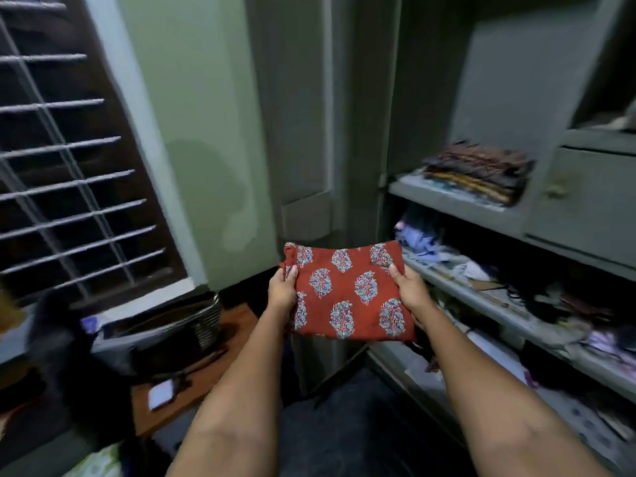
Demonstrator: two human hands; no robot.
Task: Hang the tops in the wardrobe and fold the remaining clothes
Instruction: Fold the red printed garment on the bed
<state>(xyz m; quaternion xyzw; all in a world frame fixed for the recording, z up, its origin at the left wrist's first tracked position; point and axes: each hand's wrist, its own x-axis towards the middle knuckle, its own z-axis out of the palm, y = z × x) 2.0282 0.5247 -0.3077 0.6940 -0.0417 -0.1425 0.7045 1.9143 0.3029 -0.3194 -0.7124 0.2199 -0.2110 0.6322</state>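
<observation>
One folded red printed garment (pixel 347 292) sits at centre frame, gripped at its side edges by two hands, left hand (pixel 283 290) and right hand (pixel 409 290). At right, the wardrobe (pixel 481 208) shelves hold one folded stack (pixel 476 173) and loose clothes.

Upper shelf: a stack of dark patterned folded fabrics (pixel 476 173) fills its right part against the grey drawer box (pixel 581 204); the left end of the grey metal shelf (pixel 447 197) lies bare, with tall open room above.
Middle shelf: crumpled pale blue and white clothes (pixel 433 246) crowd it, with low clearance.
Ahead: the folded red block-printed cloth (pixel 347 294), held between both hands, spans the gap before the grey wardrobe door (pixel 303 132).
Lower left: a dark woven basket (pixel 192 325) on the brown wooden tabletop (pixel 206 373) blocks that side.
</observation>
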